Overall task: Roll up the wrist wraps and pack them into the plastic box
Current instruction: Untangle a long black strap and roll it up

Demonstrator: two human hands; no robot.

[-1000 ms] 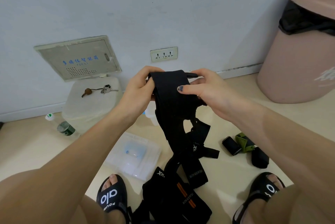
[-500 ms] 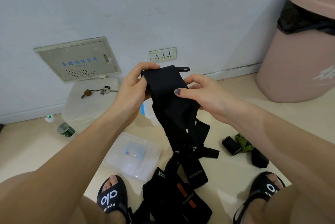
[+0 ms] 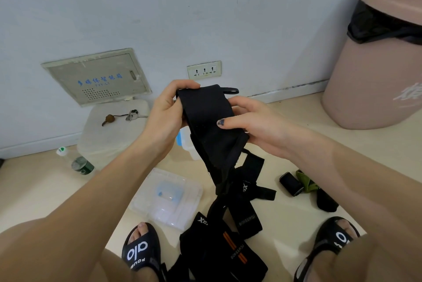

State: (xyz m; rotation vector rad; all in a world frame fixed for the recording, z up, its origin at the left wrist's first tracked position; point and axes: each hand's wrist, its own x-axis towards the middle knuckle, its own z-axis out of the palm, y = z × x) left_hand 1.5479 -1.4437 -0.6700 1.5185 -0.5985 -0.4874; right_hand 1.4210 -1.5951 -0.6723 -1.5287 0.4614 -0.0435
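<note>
I hold a long black wrist wrap (image 3: 210,126) up in front of me. My left hand (image 3: 165,110) grips its upper left edge, and my right hand (image 3: 253,124) pinches its right side with the thumb on top. A thumb loop (image 3: 231,91) sticks out at the wrap's top end. The rest of the wrap hangs down to a heap of black wraps (image 3: 228,243) on the floor between my feet. A clear plastic box lid (image 3: 169,197) lies flat on the floor at the left. The clear box (image 3: 186,142) is mostly hidden behind my hands.
Two rolled black wraps (image 3: 291,183) and a green one (image 3: 306,182) lie on the floor at right. A pink bin (image 3: 376,76) stands at far right. A white container with keys (image 3: 114,131) and a bottle (image 3: 77,163) sit by the wall. My sandalled feet (image 3: 141,249) flank the heap.
The top end of the wrap has been drawn up and leftward between my hands, so its thumb loop now shows; my right thumb has slid lower along the wrap.
</note>
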